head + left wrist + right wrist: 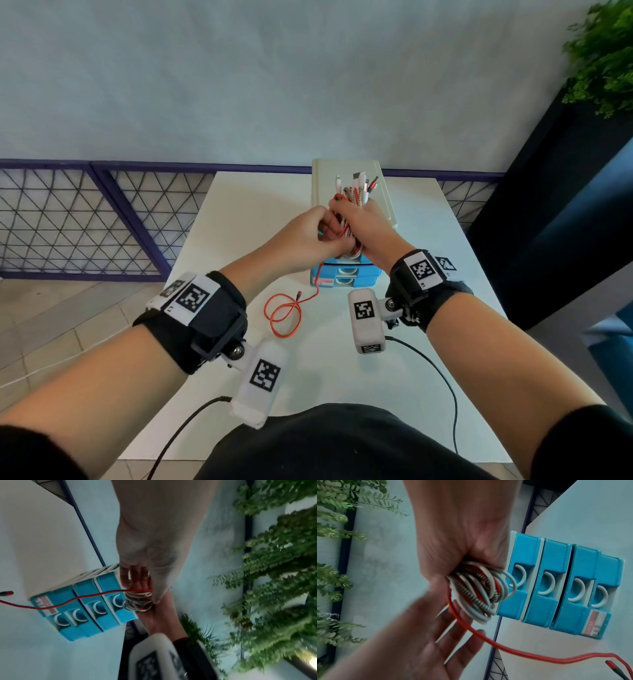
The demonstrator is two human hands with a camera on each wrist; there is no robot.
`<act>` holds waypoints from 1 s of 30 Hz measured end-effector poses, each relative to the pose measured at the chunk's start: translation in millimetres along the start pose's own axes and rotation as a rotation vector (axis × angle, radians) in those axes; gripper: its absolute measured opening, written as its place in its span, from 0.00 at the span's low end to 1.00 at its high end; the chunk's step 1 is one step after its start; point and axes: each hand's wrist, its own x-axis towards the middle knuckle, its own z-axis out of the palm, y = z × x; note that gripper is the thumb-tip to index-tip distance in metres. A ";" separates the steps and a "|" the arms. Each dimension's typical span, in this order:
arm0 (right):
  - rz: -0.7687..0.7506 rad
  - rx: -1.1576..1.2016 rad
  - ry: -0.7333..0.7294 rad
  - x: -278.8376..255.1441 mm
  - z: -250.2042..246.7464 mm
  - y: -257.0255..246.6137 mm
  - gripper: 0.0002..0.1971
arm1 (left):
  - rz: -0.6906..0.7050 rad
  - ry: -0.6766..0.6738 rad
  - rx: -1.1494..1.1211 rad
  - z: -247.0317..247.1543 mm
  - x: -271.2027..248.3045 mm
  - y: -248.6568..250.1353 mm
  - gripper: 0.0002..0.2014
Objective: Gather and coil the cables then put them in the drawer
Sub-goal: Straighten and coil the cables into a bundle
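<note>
The right hand clenches the cable bundle over the blue drawer unit, and the left hand, pressed against it, pinches the red cable trailing below both hands onto the worktop.
</note>
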 end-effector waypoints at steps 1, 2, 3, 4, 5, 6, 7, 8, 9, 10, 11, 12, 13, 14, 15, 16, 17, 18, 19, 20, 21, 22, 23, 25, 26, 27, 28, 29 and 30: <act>-0.006 0.009 0.016 1.4 -0.3 1.7 0.06 | 0.079 0.014 0.087 1.4 -3.2 -0.1 0.12; -0.013 0.020 0.031 2.3 -0.7 2.2 0.06 | 0.137 0.037 0.147 2.8 -5.7 -1.2 0.13; -0.023 0.034 0.047 2.5 -1.2 1.7 0.06 | 0.170 0.067 0.170 4.6 -7.7 -2.4 0.13; -0.036 0.052 0.062 2.2 -1.8 0.2 0.06 | 0.183 0.098 0.160 6.2 -8.1 -5.3 0.13; -0.052 0.073 0.077 1.9 -2.4 -1.3 0.05 | 0.180 0.119 0.128 7.8 -7.7 -7.7 0.12; -0.067 0.096 0.090 2.2 -2.9 -2.9 0.05 | 0.154 0.126 0.087 8.8 -6.8 -9.2 0.11; -0.082 0.116 0.101 3.0 -3.1 -4.3 0.06 | 0.119 0.120 0.025 9.6 -6.2 -10.0 0.09; -0.097 0.130 0.113 4.1 -3.2 -5.5 0.08 | 0.089 0.109 -0.063 10.2 -5.8 -10.1 0.08; -0.110 0.138 0.126 5.2 -2.7 -6.8 0.08 | 0.067 0.100 -0.167 11.1 -5.4 -10.1 0.07; -0.121 0.148 0.140 6.2 -2.6 -8.1 0.08 | 0.047 0.098 -0.260 11.5 -5.0 -10.5 0.06; -0.128 0.168 0.152 7.2 -2.3 -9.8 0.08 | 0.025 0.093 -0.331 11.1 -5.0 -11.0 0.06; -0.129 0.201 0.160 8.8 -2.8 -11.9 0.08 | 0.004 0.070 -0.390 9.8 -5.4 -12.3 0.07; -0.125 0.243 0.166 10.5 -4.2 -14.5 0.07 | -0.016 0.017 -0.455 8.4 -6.0 -15.5 0.09; -0.121 0.289 0.169 12.3 -6.2 -17.7 0.07 | -0.037 -0.060 -0.522 6.7 -7.7 -20.2 0.10; -0.120 0.330 0.170 13.9 -8.9 -21.6 0.06 | -0.063 -0.146 -0.577 5.2 -10.7 -26.3 0.11; -0.122 0.370 0.166 14.7 -12.4 -26.4 0.05 | -0.087 -0.229 -0.609 3.0 -14.2 -33.8 0.13; -0.123 0.408 0.159 14.9 -16.3 -32.0 0.04 | -0.107 -0.301 -0.609 0.8 -17.5 -42.0 0.16; -0.118 0.445 0.149 14.6 -20.7 -37.1 0.05 | -0.117 -0.357 -0.569 -1.3 -20.5 -50.5 0.18; -0.106 0.476 0.133 13.2 -25.0 -42.0 0.05 | -0.118 -0.386 -0.501 -3.4 -22.0 -59.2 0.20; -0.091 0.494 0.110 11.9 -29.3 -45.7 0.05 | -0.114 -0.385 -0.432 -5.5 -22.6 -67.8 0.19; -0.074 0.493 0.078 9.4 -32.4 -49.2 0.05 | -0.113 -0.351 -0.376 -7.5 -21.8 -74.3 0.18; -0.056 0.470 0.038 6.9 -35.0 -51.2 0.04 | -0.114 -0.297 -0.330 -9.7 -20.3 -79.1 0.17; -0.037 0.433 -0.006 4.2 -36.1 -52.4 0.04 | -0.105 -0.232 -0.271 -12.3 -17.8 -82.5 0.15; 0.001 0.342 -0.090 -0.2 -35.6 -51.5 0.04 | -0.067 -0.130 -0.128 -16.9 -13.1 -79.5 0.12; 0.020 0.300 -0.132 -2.4 -34.2 -50.4 0.03 | -0.042 -0.090 -0.083 -19.0 -10.5 -75.2 0.10; 0.041 0.262 -0.175 -4.5 -31.7 -49.2 0.03 | -0.009 -0.047 -0.060 -20.8 -8.0 -68.9 0.09; 0.064 0.221 -0.214 -6.3 -29.3 -47.5 0.03 | 0.035 0.002 -0.044 -22.5 -5.2 -62.3 0.08; 0.086 0.178 -0.250 -8.9 -26.5 -45.9 0.03 | 0.081 0.049 -0.036 -24.2 -2.1 -55.3 0.07; 0.110 0.141 -0.281 -10.8 -24.3 -43.6 0.03 | 0.114 0.092 -0.034 -25.4 0.6 -49.7 0.07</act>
